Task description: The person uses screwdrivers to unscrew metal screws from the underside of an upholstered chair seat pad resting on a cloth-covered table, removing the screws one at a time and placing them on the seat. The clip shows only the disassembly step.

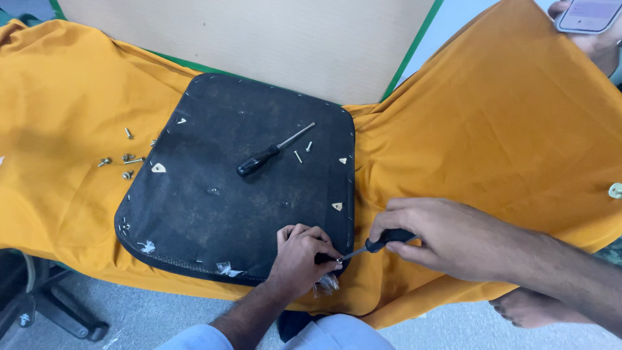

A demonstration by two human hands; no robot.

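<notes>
Screwdriver (382, 242) with a black handle lies in the right hand (440, 236), whose grip is wrapped tight around the handle; its metal tip points left and meets the fingertips of the left hand (301, 253). The left grip is pinched together at that tip, on something too small to make out, at the near right corner of a black seat pad (214, 214). The pad lies flat on an orange cloth (466, 129) that covers the table. Beyond the left grip, in the middle of the pad, rests a second screwdriver (269, 153) with two loose screws (303, 151) just beside its shaft. Far to the left of both grips, off the pad's edge, a scatter of bolts (124, 159) sits on the cloth. Far beyond the right grip, another person's hand holds a phone (588, 15).
</notes>
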